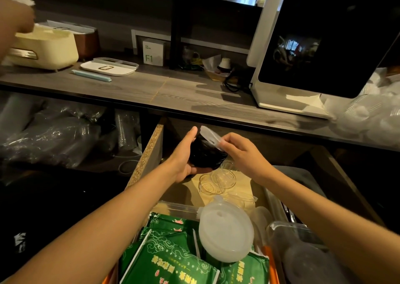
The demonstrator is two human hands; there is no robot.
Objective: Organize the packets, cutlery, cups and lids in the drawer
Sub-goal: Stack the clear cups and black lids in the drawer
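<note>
Black stack point(205, 153) in left hand point(184, 153); right hand point(240, 151) pinching lid point(208, 135)

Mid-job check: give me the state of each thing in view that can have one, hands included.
Drawer: pulled open.
Left hand: holds the black stack.
Black stack: lifted above the drawer.
Right hand: fingers pinch the translucent lid.
Translucent lid: tilted against the stack's top.
White lids: resting on green packets.
</note>
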